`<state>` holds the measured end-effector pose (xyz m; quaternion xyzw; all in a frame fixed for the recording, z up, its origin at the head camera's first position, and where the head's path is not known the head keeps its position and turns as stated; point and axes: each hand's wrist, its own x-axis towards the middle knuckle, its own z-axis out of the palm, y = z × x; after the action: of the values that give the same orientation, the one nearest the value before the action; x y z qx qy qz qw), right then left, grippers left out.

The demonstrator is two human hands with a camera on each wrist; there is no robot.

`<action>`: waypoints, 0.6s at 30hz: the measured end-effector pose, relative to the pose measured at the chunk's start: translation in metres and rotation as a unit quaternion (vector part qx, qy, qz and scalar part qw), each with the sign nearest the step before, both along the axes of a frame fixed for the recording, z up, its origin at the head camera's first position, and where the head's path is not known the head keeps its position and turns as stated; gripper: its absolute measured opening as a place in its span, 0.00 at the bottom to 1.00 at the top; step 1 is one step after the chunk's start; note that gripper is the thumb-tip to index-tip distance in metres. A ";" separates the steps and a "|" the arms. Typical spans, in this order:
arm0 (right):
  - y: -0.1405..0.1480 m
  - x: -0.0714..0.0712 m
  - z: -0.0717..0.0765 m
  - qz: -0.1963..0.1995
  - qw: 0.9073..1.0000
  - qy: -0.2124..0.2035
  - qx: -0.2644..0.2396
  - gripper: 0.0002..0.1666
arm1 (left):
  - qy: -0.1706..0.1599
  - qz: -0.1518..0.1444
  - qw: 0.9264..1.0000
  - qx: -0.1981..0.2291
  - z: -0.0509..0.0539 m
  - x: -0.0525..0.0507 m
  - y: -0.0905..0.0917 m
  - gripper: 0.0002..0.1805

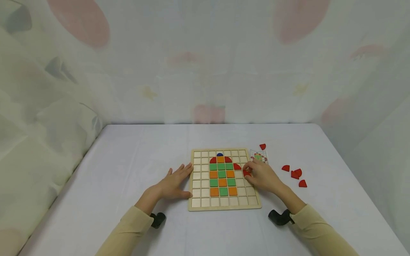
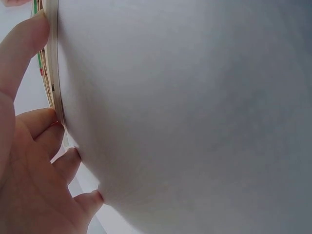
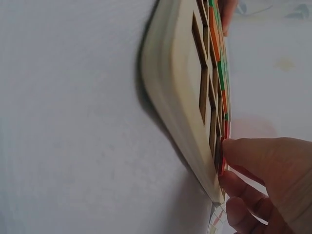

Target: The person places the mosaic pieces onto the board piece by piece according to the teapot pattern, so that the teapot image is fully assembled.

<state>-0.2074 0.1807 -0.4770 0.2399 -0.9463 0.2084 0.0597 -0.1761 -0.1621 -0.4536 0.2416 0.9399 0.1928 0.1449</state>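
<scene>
A square wooden grid board (image 1: 201,203) lies on the table with green, orange, red and blue tiles set in its cells. My left hand (image 1: 173,183) has its fingers spread and touches the board's left edge; in the left wrist view, thumb and fingertips meet the wooden rim (image 2: 52,63). At the board's right side, my right hand (image 1: 264,176) pinches a red quarter-circle tile (image 1: 246,173) over the cells. That tile shows as a thin red edge (image 3: 224,156) by the thumb in the right wrist view. Another red quarter-circle (image 1: 237,166) sits in a cell just left of it.
Several loose red quarter-circle tiles (image 1: 302,183) lie on the white table right of my right hand. One more red tile (image 1: 263,146) lies behind a small printed pattern card (image 1: 263,155), which my right hand partly covers. White cloth (image 1: 205,89) hangs behind the table.
</scene>
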 end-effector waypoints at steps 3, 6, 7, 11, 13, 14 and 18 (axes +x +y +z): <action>0.002 0.001 0.000 -0.004 1.000 -0.003 -0.013 0.10 | 0.001 0.001 1.000 -0.004 0.000 0.000 0.000 0.50; 0.006 0.004 0.001 -0.009 0.999 -0.009 -0.033 0.10 | -0.001 0.003 1.000 -0.004 -0.001 0.000 0.000 0.51; 0.007 0.005 0.002 -0.009 0.999 -0.012 -0.039 0.10 | -0.001 0.003 1.000 -0.004 -0.001 0.000 -0.001 0.51; 0.016 0.009 0.005 -0.020 0.998 -0.014 -0.051 0.11 | -0.001 0.003 1.000 -0.003 -0.002 0.000 -0.001 0.51; 0.021 0.010 0.006 -0.026 0.998 -0.011 -0.053 0.11 | 0.000 0.003 1.000 -0.004 -0.002 0.000 -0.001 0.51; 0.023 0.011 0.007 -0.030 0.998 -0.009 -0.054 0.12 | 0.000 0.003 1.000 -0.004 -0.002 0.001 -0.001 0.51; 0.037 0.011 0.010 -0.037 0.997 0.001 -0.065 0.14 | -0.002 0.005 1.000 -0.003 -0.001 0.001 -0.001 0.50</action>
<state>-0.1960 0.2175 -0.4674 0.2008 -0.9389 0.2668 0.0835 -0.1750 -0.1630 -0.4546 0.2366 0.9412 0.1914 0.1464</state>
